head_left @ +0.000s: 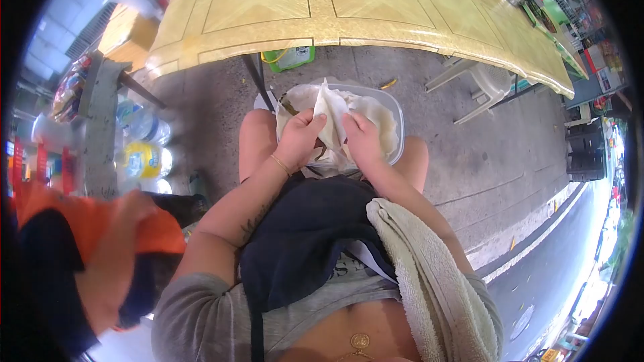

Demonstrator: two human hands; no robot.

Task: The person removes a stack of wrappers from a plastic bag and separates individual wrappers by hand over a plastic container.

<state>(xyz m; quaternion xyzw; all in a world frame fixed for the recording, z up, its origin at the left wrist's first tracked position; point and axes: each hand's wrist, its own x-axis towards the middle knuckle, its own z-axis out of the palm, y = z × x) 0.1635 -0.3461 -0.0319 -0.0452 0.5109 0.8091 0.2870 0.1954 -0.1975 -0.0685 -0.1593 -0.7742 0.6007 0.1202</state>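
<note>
Between my knees is a clear plastic tub [400, 121] holding pale, soft-looking sheets and a few dark greenish-brown strips. Over it I hold up a thin off-white sheet [327, 108], folded to a peak; its material is not clear. My left hand [302, 135] pinches its left side between thumb and fingers. On the other side my right hand [361, 135] grips the right part, thumb on top. The two hands are close together, a narrow gap between them. The lower part of the sheet drops into the tub, partly hidden by my hands.
A table with a glossy tan cover [261, 7] stands ahead, a green container [292, 58] beneath it. A white plastic chair [493, 87] is under its right side. Plastic bottles [144, 159] stand at left, near a person in orange and black [80, 228]. A towel [429, 268] hangs over my shoulder.
</note>
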